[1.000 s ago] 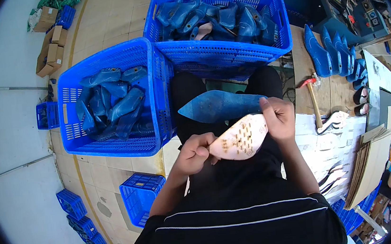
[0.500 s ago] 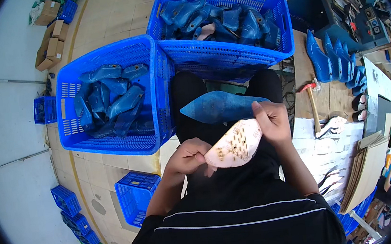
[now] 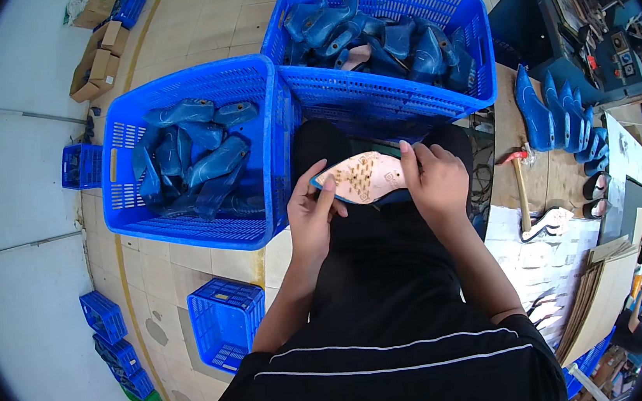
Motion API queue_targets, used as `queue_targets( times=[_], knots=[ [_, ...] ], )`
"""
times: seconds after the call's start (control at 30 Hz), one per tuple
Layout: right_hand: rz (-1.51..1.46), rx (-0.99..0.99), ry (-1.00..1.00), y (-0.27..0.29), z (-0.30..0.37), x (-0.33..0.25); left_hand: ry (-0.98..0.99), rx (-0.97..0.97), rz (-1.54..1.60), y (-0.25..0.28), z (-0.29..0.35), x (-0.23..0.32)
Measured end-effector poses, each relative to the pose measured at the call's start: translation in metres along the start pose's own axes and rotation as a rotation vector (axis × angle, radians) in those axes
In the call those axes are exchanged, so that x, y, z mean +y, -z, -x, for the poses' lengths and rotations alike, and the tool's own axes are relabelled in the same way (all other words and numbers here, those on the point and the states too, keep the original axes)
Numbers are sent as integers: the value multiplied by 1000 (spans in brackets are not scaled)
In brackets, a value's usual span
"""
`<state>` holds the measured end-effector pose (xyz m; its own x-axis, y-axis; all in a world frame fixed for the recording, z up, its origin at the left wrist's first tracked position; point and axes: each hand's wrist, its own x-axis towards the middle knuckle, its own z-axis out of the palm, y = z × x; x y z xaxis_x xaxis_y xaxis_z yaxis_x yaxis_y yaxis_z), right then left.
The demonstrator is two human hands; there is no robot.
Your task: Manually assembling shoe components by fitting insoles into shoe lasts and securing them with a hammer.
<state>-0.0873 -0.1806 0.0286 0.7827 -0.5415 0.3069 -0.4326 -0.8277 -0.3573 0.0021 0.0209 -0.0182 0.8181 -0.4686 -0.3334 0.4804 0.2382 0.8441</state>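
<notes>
Over my lap I hold a pale pink insole (image 3: 369,173) with dark markings on it, laid over the sole of a blue shoe last that shows only as a thin blue edge below it. My left hand (image 3: 313,213) grips the pointed end, its thumb on top of the insole. Closed on the other end is my right hand (image 3: 438,179), with its thumb along the insole's edge. Most of the last is hidden under the insole and my fingers.
Beyond my knees stand two blue crates holding several blue shoe lasts: a left crate (image 3: 192,240) and a right crate (image 3: 390,76). On the right-hand bench lie a hammer (image 3: 522,191) and a row of lasts (image 3: 555,117). A smaller blue crate (image 3: 228,320) sits on the floor.
The insole, held apart from the shoe last before, now lies over its sole. Both hands have moved away from my body, and my left hand now grips the pointed end.
</notes>
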Motion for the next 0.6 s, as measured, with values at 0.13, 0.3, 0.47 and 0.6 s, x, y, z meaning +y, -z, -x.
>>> queue_targets(
  times=[0.13,0.3,0.47,0.6],
  knots=[
    [-35,-72,-28,7,1,-2,1,30,33,5,-1,-4],
    [-22,-46,177,32,7,32,-1,27,38,5,1,-7],
    [-395,-516,-19,59,15,65,-8,-2,67,9,-1,-11],
    [-461,-457,12,58,24,77,-44,-26,79,14,-2,-13]
  ],
)
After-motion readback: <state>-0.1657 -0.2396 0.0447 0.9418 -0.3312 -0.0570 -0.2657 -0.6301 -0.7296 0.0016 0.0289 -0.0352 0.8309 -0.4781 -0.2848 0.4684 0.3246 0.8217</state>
